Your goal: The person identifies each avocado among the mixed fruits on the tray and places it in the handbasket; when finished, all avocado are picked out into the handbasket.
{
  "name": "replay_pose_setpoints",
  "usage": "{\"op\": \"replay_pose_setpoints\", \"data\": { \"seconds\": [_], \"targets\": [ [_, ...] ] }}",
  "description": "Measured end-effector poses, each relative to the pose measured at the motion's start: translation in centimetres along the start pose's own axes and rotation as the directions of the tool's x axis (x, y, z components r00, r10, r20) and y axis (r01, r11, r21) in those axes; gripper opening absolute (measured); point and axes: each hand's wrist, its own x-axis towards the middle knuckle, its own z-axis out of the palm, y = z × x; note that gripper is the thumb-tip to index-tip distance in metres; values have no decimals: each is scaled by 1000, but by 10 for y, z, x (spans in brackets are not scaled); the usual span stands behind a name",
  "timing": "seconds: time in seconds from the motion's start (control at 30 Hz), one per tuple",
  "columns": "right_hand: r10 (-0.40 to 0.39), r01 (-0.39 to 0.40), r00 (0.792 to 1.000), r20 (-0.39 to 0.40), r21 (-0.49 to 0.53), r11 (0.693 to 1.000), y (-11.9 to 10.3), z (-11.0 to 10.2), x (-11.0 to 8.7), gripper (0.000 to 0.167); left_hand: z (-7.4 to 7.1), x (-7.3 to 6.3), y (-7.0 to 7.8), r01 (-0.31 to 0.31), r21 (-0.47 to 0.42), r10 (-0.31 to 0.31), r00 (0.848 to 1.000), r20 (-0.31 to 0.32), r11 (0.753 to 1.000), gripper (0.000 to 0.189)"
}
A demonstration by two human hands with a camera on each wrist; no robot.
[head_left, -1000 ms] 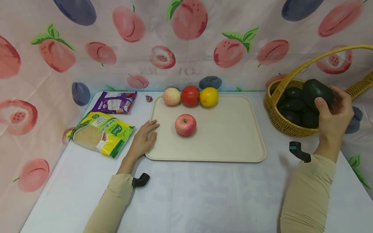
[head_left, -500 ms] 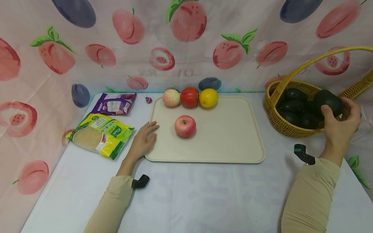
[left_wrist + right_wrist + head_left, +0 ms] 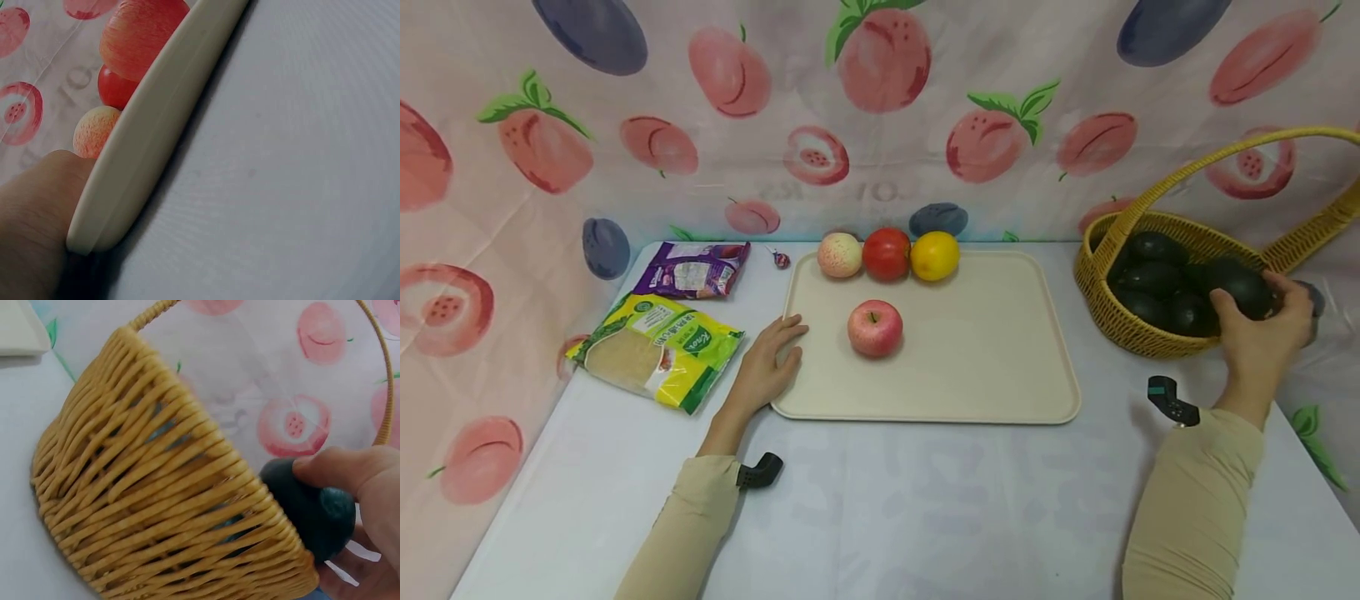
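Note:
At the right, my right hand [image 3: 1262, 333] grips a dark green avocado [image 3: 1242, 287] at the near right rim of the yellow wicker basket [image 3: 1120, 325]. The right wrist view has the thumb on the upper side of that avocado [image 3: 315, 515], just past the woven rim, with fingers behind it. Several more dark avocados [image 3: 1150, 279] lie inside the basket. My left hand [image 3: 767, 362] rests on the left edge of the beige tray [image 3: 985, 358], fingers relaxed over the rim. On the tray, a pink apple [image 3: 876, 329] stands in front of the other fruit.
Along the tray's back edge sit a speckled peach [image 3: 839, 255], a red tomato-like fruit [image 3: 886, 254] and a yellow lemon [image 3: 935, 256]. Left of the tray lie a purple snack bag [image 3: 692, 269], a yellow-green Knorr packet [image 3: 658, 350] and a small lollipop [image 3: 782, 260]. The basket's handle [image 3: 1210, 167] arches high.
The right hand carries the avocado from above the pile, first rightward, then down and slightly left to the basket's right side. The left hand stays on the tray edge.

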Motion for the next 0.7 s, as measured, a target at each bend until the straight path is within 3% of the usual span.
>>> {"op": "replay_pose_setpoints", "data": {
  "seconds": [0.23,0.5,0.7],
  "targets": [
    [72,-73,997,-31,-12,997,7,2,3,52,2,-1,-1,12,-19,-12,1000,8,1000,36],
    [84,-88,993,-80,-54,995,14,9,9,51,3,-1,-2,1,-14,-1,1000,1,1000,36],
    [61,-65,997,-42,-104,992,14,10,12,54,0,-1,0,7,-16,-7,1000,3,1000,36]
  ]
}}
